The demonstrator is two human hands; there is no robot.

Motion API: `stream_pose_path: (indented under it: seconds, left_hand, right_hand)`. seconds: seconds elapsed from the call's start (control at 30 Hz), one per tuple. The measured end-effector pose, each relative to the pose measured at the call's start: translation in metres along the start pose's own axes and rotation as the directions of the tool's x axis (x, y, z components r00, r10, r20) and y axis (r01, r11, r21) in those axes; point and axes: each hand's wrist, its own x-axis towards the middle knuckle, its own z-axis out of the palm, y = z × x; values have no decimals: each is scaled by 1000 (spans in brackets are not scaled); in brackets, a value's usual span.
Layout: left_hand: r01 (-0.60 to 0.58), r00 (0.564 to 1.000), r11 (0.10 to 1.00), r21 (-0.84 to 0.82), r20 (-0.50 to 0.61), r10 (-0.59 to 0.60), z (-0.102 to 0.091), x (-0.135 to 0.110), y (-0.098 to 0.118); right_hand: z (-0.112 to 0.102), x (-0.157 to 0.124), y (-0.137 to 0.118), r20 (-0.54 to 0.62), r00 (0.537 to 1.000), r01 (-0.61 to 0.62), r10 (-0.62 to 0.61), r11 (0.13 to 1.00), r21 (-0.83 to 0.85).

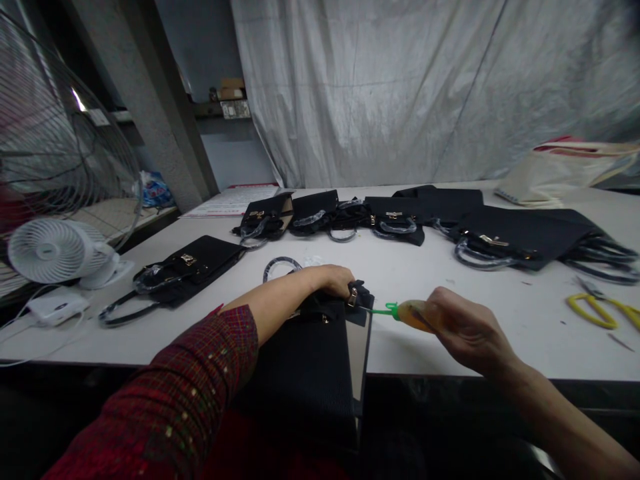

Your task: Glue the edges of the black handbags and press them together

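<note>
Right hand [463, 330] fingers clasp an amber, green-nozzled plastic bottle [417, 315]; oversqueezing could smear the textured black bag [305, 367] towards nine o'clock (left hand [336, 280]: fingers mostly hidden, can't tell).

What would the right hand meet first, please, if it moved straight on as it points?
Probably the bag, near its clasp, with the bottle leading; whether they already touch is unclear.

A white fan [53, 250] stands on the bench [415, 273] by its left edge, near a white box [59, 305]. Yellow-handled scissors [592, 289] lie near the right edge; toward the far right corner, perhaps a cloth bag [555, 175].
</note>
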Motion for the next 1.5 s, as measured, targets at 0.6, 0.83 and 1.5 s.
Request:
stream_pose_path:
  seconds: [0.6,0.83,1.5]
  left_hand:
    - [-7,1000,1000,4,5,7,-2,-2,2]
    - [-14,1000,1000,-4,15,14,2,5,-4]
    - [-45,999,998,-36,19,46,2,3,-4]
  right_hand:
    - [-6,2,-4,67,998,6,-8,1000,29]
    - [-11,1,-16,99,991,79,-87,994,76]
    - [-9,-5,-17,140,969,198,-203,979,54]
